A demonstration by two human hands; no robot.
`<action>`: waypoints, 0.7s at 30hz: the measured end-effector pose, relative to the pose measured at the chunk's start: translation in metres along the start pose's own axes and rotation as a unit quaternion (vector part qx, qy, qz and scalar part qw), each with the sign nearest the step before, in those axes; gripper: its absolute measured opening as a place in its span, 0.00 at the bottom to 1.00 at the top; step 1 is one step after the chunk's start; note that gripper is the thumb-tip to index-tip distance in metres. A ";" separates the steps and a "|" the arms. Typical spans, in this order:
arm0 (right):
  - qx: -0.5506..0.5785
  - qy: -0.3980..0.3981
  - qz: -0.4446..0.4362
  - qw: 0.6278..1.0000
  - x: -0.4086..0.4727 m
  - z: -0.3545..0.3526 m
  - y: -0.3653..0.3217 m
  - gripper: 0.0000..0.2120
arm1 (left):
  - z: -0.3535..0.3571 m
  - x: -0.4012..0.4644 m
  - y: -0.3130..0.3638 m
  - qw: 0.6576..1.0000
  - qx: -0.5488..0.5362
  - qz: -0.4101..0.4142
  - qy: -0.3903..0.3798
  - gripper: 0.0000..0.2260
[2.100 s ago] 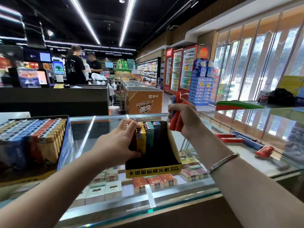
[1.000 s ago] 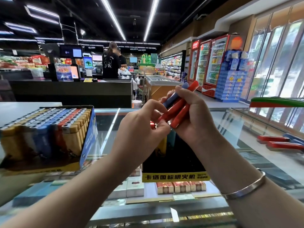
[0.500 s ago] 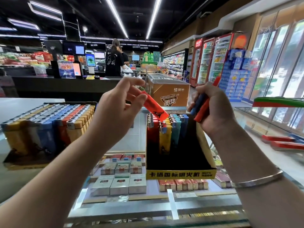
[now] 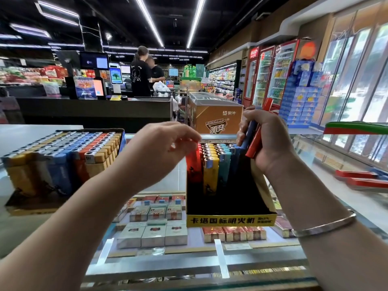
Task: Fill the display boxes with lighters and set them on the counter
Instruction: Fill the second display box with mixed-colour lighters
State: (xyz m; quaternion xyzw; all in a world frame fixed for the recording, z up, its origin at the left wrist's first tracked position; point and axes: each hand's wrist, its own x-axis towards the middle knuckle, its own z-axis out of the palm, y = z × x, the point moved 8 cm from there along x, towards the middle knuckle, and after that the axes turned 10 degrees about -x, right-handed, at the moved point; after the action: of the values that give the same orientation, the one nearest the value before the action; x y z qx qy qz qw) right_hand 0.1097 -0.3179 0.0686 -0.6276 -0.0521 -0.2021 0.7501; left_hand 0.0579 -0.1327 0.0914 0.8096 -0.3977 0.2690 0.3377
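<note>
A black and yellow display box (image 4: 231, 220) stands on the glass counter (image 4: 180, 179), its back rows filled with red, yellow, teal and blue lighters. My left hand (image 4: 161, 152) pinches the top of a red lighter (image 4: 193, 164) standing at the front of the box's left column. My right hand (image 4: 266, 141) hovers just above the box's right side and grips a bundle of red and blue lighters (image 4: 255, 139). A second display box (image 4: 63, 156), full of lighters, sits on the counter to the left.
Cigarette packs (image 4: 153, 227) lie under the glass. Red lighter cartons (image 4: 361, 179) rest on the counter at right. A brown freezer chest (image 4: 214, 114) stands beyond the counter, and two people in black stand at a checkout counter (image 4: 94, 110) further back.
My left hand took one red lighter from the bundle and lowered it into the box's left column. My right hand stayed above the box with the remaining lighters.
</note>
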 end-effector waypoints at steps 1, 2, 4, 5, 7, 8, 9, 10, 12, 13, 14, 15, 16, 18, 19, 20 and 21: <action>0.001 -0.002 0.001 1.000 0.000 0.000 0.000 0.06 | 0.005 -0.001 0.002 1.000 0.007 0.004 -0.013 0.13; 0.001 -0.005 0.003 1.000 0.000 0.001 0.001 0.06 | 0.010 -0.001 0.004 1.000 0.014 0.008 -0.023 0.13; 0.000 -0.013 0.003 1.000 -0.001 0.003 0.002 0.06 | 0.017 -0.001 0.005 0.999 0.035 0.014 -0.034 0.10; -0.003 -0.016 0.002 1.000 -0.001 0.004 0.002 0.06 | 0.019 -0.001 0.005 0.998 0.048 0.015 -0.035 0.08; -0.007 -0.019 0.001 1.000 -0.002 0.006 0.002 0.06 | 0.020 -0.001 0.004 0.997 0.063 0.011 -0.035 0.06; -0.004 -0.019 0.000 1.000 -0.002 0.006 0.002 0.06 | 0.020 -0.002 0.003 0.997 0.065 0.005 -0.034 0.05; 0.002 -0.020 0.001 1.000 -0.002 0.006 0.002 0.06 | 0.019 -0.002 0.002 0.997 0.065 -0.002 -0.031 0.05; 0.008 -0.020 0.000 1.000 -0.002 0.007 0.002 0.06 | 0.018 -0.001 0.002 0.998 0.063 -0.006 -0.027 0.05; 0.026 -0.022 0.002 0.999 -0.002 0.008 0.002 0.07 | 0.018 0.000 0.001 0.998 0.057 -0.016 -0.026 0.04; 0.040 -0.025 0.004 0.999 -0.003 0.009 0.002 0.07 | 0.018 0.000 0.001 0.997 0.059 -0.020 -0.034 0.05; 0.056 -0.029 0.007 0.998 -0.002 0.010 0.002 0.08 | 0.019 0.000 0.000 0.996 0.066 -0.026 -0.046 0.05; 0.072 -0.035 0.012 0.997 -0.003 0.011 0.002 0.08 | 0.019 -0.001 -0.002 0.995 0.077 -0.032 -0.060 0.06; 0.088 -0.041 0.018 0.995 -0.003 0.012 0.002 0.08 | 0.019 -0.001 -0.004 0.993 0.084 -0.038 -0.074 0.07; 0.131 -0.048 0.038 0.989 -0.005 0.014 0.003 0.08 | 0.019 -0.003 -0.010 0.991 0.080 -0.055 -0.095 0.11; 0.161 -0.049 0.051 0.984 -0.006 0.016 0.004 0.08 | 0.020 -0.004 -0.013 0.990 0.064 -0.065 -0.104 0.12; 0.193 -0.049 0.063 0.978 -0.007 0.016 0.005 0.07 | 0.021 -0.005 -0.014 0.991 0.036 -0.076 -0.107 0.12; 0.219 -0.050 0.073 0.972 -0.008 0.018 0.006 0.07 | 0.021 -0.006 -0.014 0.991 0.007 -0.084 -0.101 0.11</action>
State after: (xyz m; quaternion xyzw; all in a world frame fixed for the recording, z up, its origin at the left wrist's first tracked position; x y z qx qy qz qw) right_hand 0.1073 -0.2983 0.0643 -0.4598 -0.0859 -0.0987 0.8783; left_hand 0.0701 -0.1398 0.0695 0.8653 -0.3584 0.1595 0.3121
